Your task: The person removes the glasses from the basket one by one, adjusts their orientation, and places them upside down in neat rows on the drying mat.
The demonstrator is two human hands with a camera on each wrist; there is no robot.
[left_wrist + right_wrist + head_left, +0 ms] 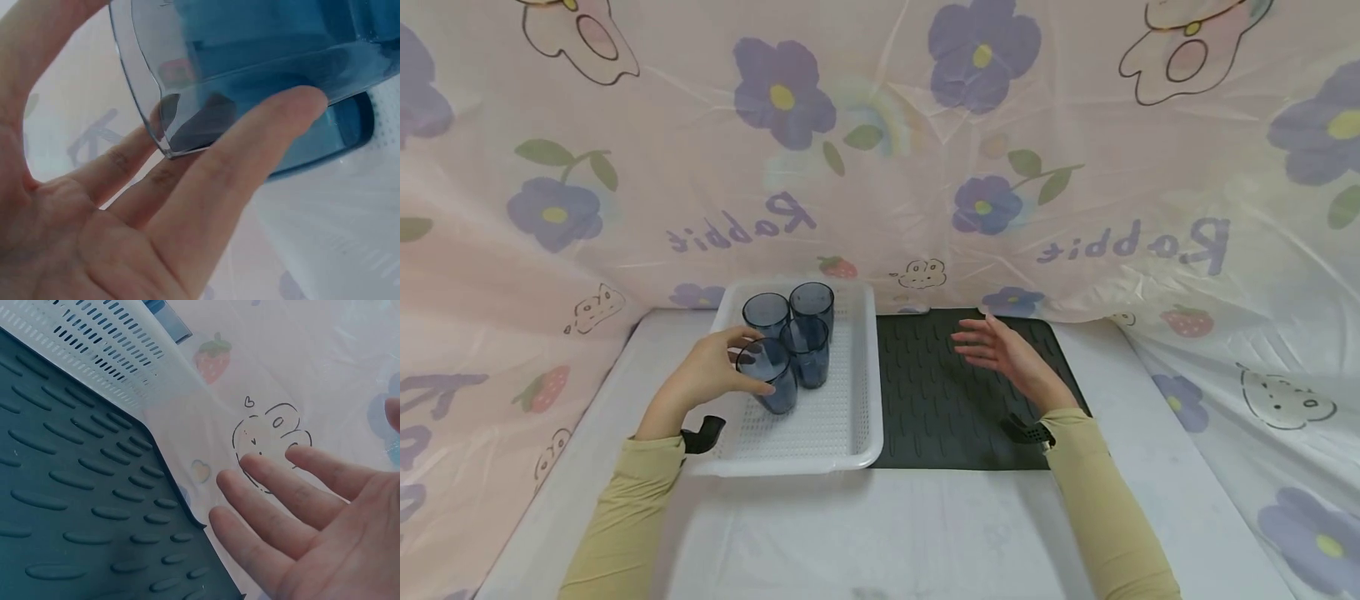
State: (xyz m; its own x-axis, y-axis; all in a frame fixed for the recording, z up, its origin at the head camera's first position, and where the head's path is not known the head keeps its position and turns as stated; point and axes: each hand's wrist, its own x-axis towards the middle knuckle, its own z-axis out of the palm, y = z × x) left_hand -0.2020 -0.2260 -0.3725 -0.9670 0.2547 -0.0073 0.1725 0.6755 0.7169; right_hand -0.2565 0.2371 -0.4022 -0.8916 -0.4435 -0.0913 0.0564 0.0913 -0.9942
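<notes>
Thumb and fingers of my left hand (709, 372) are around the nearest blue glass tumbler (778, 385), which leans slightly in the head view. In the left wrist view the clear rim of this tumbler (250, 69) faces the palm, with fingers along both sides. Three more blue tumblers (810, 354) stand close together just beyond it. All of them are in a white perforated plastic tray (852, 392). Over the dark ridged mat (925, 400) hovers my right hand (1013, 360), fingers extended and apart, holding nothing.
The tray sits at the left, its right wall against the mat. Both lie on a white-covered table (865, 533). A printed plastic sheet (895, 192) with flowers and rabbits rises behind the table and along both sides.
</notes>
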